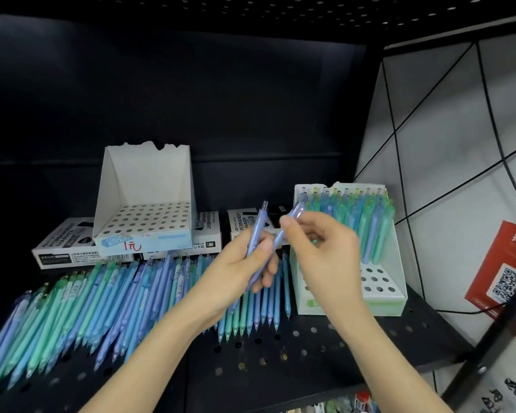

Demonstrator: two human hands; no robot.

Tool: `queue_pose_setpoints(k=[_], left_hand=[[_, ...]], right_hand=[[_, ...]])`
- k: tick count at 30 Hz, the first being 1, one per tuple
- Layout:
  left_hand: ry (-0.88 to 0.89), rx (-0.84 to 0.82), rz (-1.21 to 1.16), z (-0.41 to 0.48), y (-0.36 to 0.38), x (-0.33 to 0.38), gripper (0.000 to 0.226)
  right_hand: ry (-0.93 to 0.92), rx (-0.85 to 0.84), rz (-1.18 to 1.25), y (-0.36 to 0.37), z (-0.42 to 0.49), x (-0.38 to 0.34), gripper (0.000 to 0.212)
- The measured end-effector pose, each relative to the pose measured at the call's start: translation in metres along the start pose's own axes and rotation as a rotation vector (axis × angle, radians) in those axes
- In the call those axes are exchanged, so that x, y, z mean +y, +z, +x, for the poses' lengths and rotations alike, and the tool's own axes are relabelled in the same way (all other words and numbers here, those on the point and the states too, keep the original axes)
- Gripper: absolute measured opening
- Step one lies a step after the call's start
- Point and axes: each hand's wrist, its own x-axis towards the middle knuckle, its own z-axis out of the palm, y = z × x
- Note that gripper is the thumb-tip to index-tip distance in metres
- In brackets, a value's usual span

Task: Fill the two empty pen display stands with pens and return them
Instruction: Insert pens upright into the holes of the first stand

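Note:
Two white pen display stands sit on the black shelf. The left stand (145, 225) has only bare holes and rests on marker boxes. The right stand (382, 296) carries several blue and green pens in its back rows, with bare holes in front. My left hand (239, 272) grips a lilac pen (258, 226) upright. My right hand (322, 248) pinches a second lilac pen (294, 216) close beside it, just left of the right stand. A long row of loose blue, green and lilac pens (108, 299) lies across the shelf below the hands.
Flat boxes of permanent markers (72, 248) lie behind the loose pens. The perforated black shelf (280, 353) has a front edge near me. A white panel with black wires and a red QR sign (501, 275) stands at the right.

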Motion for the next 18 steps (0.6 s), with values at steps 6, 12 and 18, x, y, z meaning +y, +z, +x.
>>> queue_pose_setpoints(k=[6, 12, 18], left_hand=[[-0.061, 0.126, -0.028, 0.001, -0.009, -0.002, 0.018], [-0.088, 0.185, 0.037, 0.004, -0.010, -0.005, 0.017], [-0.093, 0.190, 0.060, 0.003, -0.010, -0.007, 0.014]], right_hand=[[-0.010, 0.258, 0.213, -0.053, 0.027, 0.007, 0.015], [-0.073, 0.187, -0.011, -0.036, 0.026, 0.048, 0.009], [-0.191, 0.219, -0.064, -0.028, 0.023, 0.056, 0.018]])
